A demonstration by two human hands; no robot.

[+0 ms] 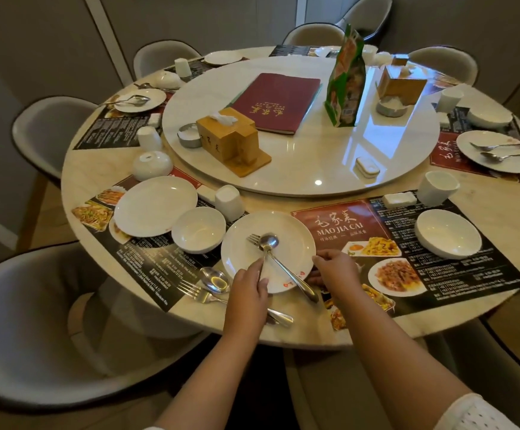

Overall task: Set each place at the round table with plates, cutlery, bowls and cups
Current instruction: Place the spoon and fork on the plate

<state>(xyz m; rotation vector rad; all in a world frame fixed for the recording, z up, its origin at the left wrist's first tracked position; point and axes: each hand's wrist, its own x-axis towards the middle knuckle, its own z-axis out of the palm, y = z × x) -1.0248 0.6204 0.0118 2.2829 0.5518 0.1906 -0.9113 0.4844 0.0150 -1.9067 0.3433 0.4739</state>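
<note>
Gripping fork: left hand [247,288] pinches the fork [257,243] handle over the plate [295,231].
Right hand [336,270]: fingers curled on the plate's rim.
Plate holds: fork and spoon [269,242].
Placemat [438,268]: "MAO JIA CAI".
Bowl [447,232]: empty.
Menu [275,102]: red, gold characters.

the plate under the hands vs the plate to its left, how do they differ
The near plate carries a fork and spoon, and both hands, left and right, touch it. The left plate is bare and untouched. Both are white and round.
</note>
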